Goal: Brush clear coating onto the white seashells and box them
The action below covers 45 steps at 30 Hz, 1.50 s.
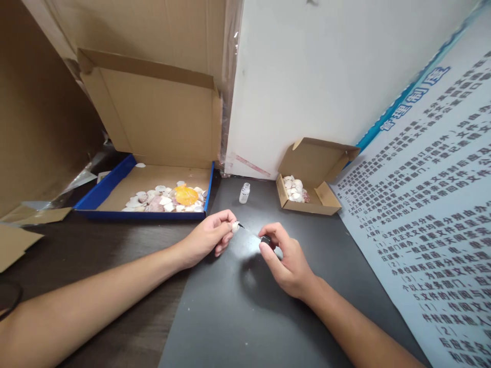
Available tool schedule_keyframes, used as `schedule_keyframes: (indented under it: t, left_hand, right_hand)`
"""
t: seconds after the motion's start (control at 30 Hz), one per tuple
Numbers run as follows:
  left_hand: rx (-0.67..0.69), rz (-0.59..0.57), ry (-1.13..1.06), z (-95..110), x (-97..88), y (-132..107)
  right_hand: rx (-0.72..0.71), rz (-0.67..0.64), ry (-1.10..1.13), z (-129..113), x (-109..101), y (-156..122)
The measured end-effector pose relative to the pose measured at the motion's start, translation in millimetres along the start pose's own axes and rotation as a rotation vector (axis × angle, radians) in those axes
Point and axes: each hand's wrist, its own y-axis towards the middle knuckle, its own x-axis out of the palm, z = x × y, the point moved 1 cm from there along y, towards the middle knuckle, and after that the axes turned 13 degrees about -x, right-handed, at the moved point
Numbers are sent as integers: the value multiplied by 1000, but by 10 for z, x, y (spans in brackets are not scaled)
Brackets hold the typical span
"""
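Pinched in the fingers of my left hand is a small white shell. My right hand grips the black cap of a brush applicator, whose thin clear stem points left. The dark brush tip is at the shell, touching it or very close. Behind my hands an uncapped small clear bottle with a white label stands upright on the dark mat.
At the left, an open blue-edged cardboard box holds many shells and an orange piece. A smaller open box with white shells stands at the back right. A printed poster lines the right side.
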Motion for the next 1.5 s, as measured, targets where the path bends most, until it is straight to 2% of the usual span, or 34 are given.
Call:
schedule_keyframes:
  t: [0.2,0.3,0.4,0.47,0.57,0.67,0.77,0.93,1.1,1.2,1.3,1.37,1.5]
  left_hand:
    - [1,-7,3,-8,-3,-6]
    - [-4,-11,-5,-6,-1,-7]
    - [-1,-12,-4,-4,-4,-7]
    - [6,-15,-3,-3,-5,-7]
    - [10,-20,-4,-5,0,-10]
    - [8,-14,1,-8,7,-12]
    - [17,-13,5,-8,9,-10]
    - [24,-13,19,-4,9,-11]
    - [27,-5,19,-4,12,-13]
    - [24,-6,18,-1,15,-12]
    - [23,-4,23,6,17,-14]
    - [18,-4,20,8,16,-15]
    - [-3,-10,19,2,11,-16]
  right_hand:
    - [54,21,-63,18,3,7]
    - [6,53,-51,12,-10,-2]
    - [-59,17,-36,-11,-2,-9]
    - [-46,-4,-70,-15,11,-6]
    - [13,37,-133,-7,7,1]
    - [-14,74,-106,-9,-14,-2]
    - [-63,39,-69,-19,-15,-2]
    - [4,57,-146,-14,-6,13]
    - [-60,53,-95,-30,-6,-4]
    - [-35,20,-125,-37,7,-5]
    - [11,50,-166,-40,2,0]
    - [-11,66,-143,-45,-5,-2]
    - [-42,-4,-129,-41,-2,-7]
